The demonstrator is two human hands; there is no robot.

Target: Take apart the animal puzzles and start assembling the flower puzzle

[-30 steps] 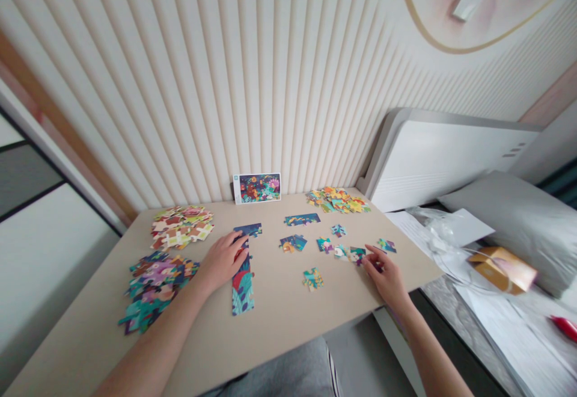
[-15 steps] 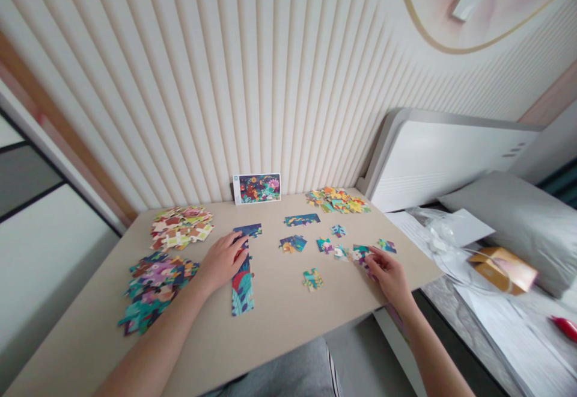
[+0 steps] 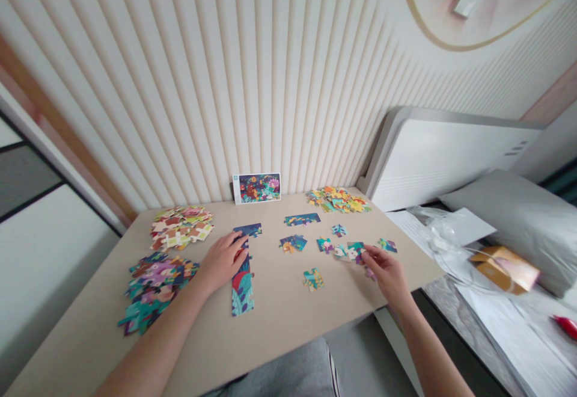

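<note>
My right hand [image 3: 382,269] pinches a teal and purple puzzle piece [image 3: 356,249], which meets or overlaps a pale piece [image 3: 342,252] on its left; I cannot tell whether they interlock. A pinkish piece [image 3: 370,273] peeks out under that hand. Resting with loosely spread fingers, my left hand [image 3: 224,261] covers part of a joined blue and red puzzle strip [image 3: 243,292]. At the strip's top a dark blue section [image 3: 250,230] extends right. Between the hands lie a joined blue and orange cluster [image 3: 293,243], a teal and yellow piece [image 3: 313,279] and a teal and purple piece [image 3: 324,245].
Heaps of pieces lie at left, one pink and green [image 3: 181,227], one purple and teal [image 3: 155,289]. A yellow heap [image 3: 340,200] is at the back right. A picture card [image 3: 258,188] leans on the wall. Right of the table [image 3: 279,325] are papers and an orange box [image 3: 505,269].
My right hand has moved slightly left, bringing its piece against the pale one and uncovering a pinkish piece. My left hand has stayed in place.
</note>
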